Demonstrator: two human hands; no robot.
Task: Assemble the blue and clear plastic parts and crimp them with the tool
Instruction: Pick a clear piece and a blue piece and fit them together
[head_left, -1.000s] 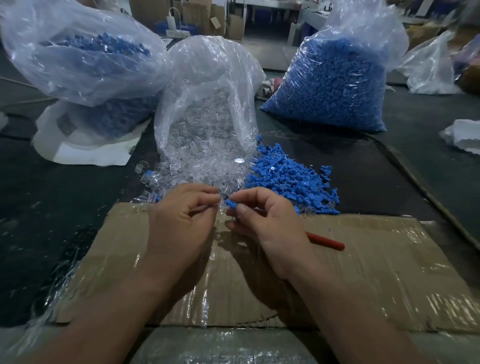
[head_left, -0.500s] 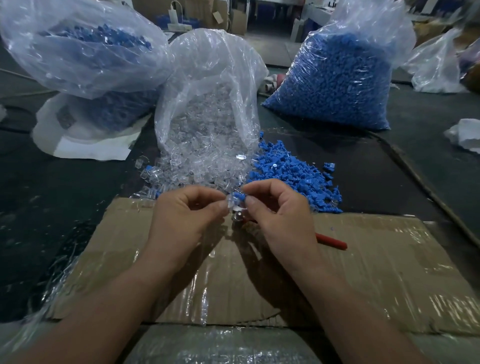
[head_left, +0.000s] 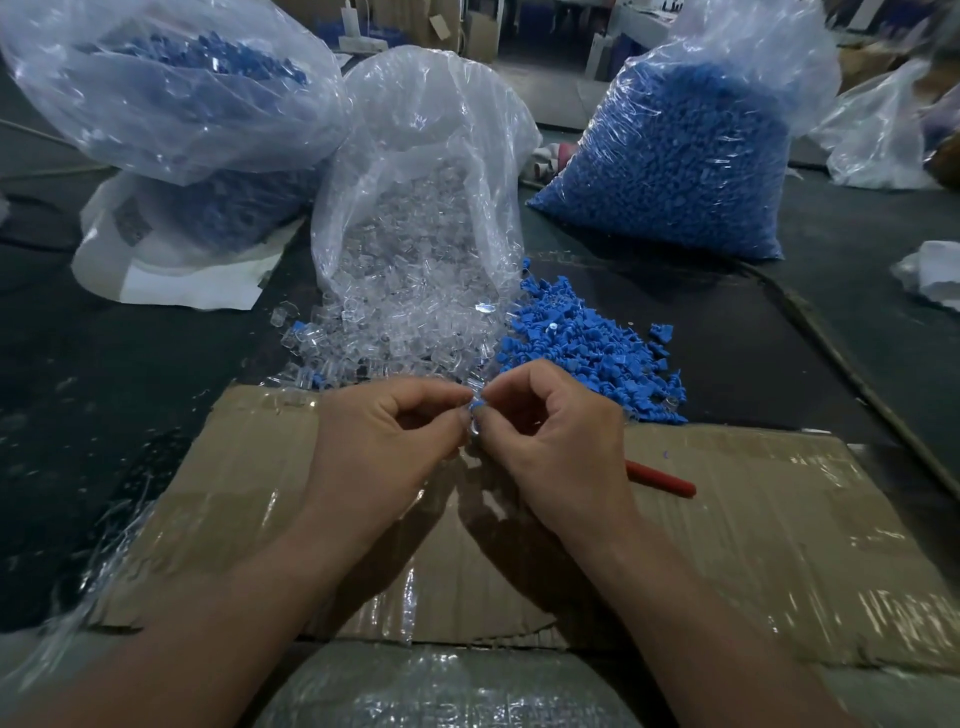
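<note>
Together — left hand (head_left: 384, 441), right hand (head_left: 561, 447) on blue part (head_left: 477, 405).

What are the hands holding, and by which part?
The left hand and right hand pinch a small blue plastic part and small clear plastic part together between thumbs and forefingers; which end each grips is hidden.

Dim room: dark table (head_left: 104, 415), grey floor (head_left: 556, 98) beyond.

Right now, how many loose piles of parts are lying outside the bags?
2. A clear pile spills from the middle bag; a blue pile lies just right of it. The left hand and right hand may hide strays.
</note>
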